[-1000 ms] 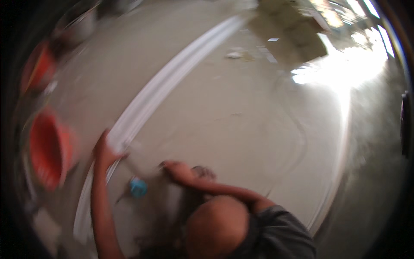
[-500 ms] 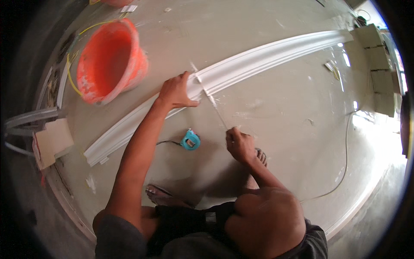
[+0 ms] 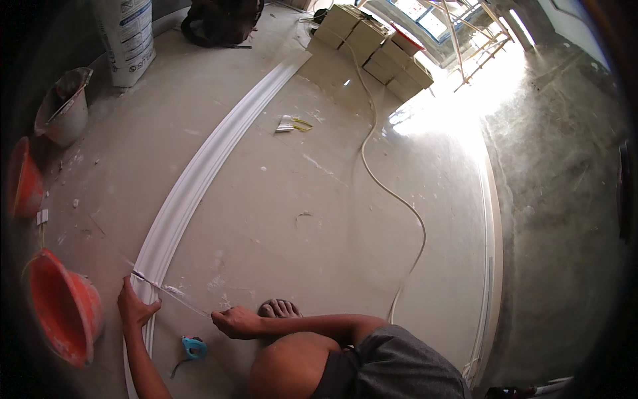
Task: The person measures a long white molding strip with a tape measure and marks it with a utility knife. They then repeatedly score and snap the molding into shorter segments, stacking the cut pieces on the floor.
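Glare by the window (image 3: 430, 18) whitens the floor (image 3: 438, 126) — corners black, edges bent

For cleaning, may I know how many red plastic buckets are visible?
2. One red plastic bucket is left of the left hand; another red plastic bucket is higher, near the picture's left edge. Others may be hidden.

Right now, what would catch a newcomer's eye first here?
Probably the long white moulding, sweeping across the floor from lower left toward the box-like stack at the top. Lower down, the left hand spans it while the right hand holds a thin tool across it. The glare at upper right and orange bucket at lower left stand out too.
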`<state>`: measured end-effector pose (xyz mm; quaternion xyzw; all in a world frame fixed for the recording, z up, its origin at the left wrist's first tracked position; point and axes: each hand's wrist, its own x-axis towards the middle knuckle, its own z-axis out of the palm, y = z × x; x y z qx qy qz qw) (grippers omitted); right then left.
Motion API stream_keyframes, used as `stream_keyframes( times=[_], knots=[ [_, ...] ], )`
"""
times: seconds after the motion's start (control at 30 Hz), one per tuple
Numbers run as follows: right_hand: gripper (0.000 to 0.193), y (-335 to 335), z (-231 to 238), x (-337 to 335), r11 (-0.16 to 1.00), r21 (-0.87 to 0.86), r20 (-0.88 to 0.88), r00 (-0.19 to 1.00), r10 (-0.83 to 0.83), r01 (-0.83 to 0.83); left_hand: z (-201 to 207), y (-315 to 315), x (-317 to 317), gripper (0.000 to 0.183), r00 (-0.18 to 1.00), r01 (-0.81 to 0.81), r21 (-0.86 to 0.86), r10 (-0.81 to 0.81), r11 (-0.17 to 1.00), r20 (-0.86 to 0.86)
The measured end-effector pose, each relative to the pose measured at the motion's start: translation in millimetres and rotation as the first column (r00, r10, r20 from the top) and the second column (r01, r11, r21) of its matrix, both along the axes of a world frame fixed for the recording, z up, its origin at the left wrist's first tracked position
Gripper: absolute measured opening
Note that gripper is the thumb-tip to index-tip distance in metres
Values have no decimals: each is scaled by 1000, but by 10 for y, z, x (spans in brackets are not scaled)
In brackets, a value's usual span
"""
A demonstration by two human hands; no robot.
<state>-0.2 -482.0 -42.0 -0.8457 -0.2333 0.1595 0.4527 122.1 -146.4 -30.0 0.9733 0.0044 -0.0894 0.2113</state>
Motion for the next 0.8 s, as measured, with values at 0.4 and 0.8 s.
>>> stream_keyframes(
  times=[0.4,0.8],
  knots=[
    [44,-118,861,305,875,-425,-744,640,-194,-229,-10,128,-177,122,996,6,48,-1,999,-86],
    [11,-478,784,-350,947,-277,-11,985,-174,164,547,-369,-412,104,995,52,-15,-53,999,-80]
  ],
)
